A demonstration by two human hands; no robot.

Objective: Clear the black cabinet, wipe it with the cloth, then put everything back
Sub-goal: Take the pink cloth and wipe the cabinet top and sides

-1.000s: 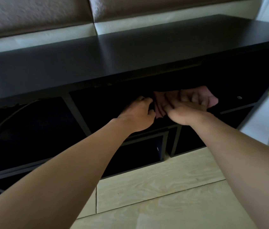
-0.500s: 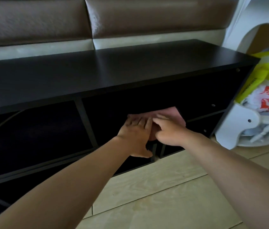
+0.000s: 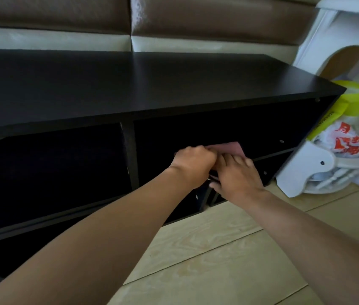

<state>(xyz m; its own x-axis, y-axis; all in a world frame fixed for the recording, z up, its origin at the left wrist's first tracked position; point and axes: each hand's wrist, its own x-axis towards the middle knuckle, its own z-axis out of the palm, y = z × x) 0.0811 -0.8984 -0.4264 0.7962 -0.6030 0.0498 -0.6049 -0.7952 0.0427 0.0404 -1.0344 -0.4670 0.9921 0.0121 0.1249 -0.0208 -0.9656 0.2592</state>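
Note:
The black cabinet runs across the view with dark open compartments below its top. A pink cloth lies on the shelf in the right compartment, mostly hidden under my hands. My left hand has its fingers curled over the cloth's left part and grips it. My right hand lies beside it with fingers spread fairly flat on the cloth near the shelf's front edge. The two hands touch each other.
A white piece of furniture stands against the cabinet's right end, holding plastic bags and a yellow-green bag. Brown and cream padded panels sit behind the cabinet. Pale wood-look floor lies in front.
My left hand's fingers went from lying flat on the cloth to curling over it. Both hands stay on the cloth at the shelf, and more of the cabinet top shows.

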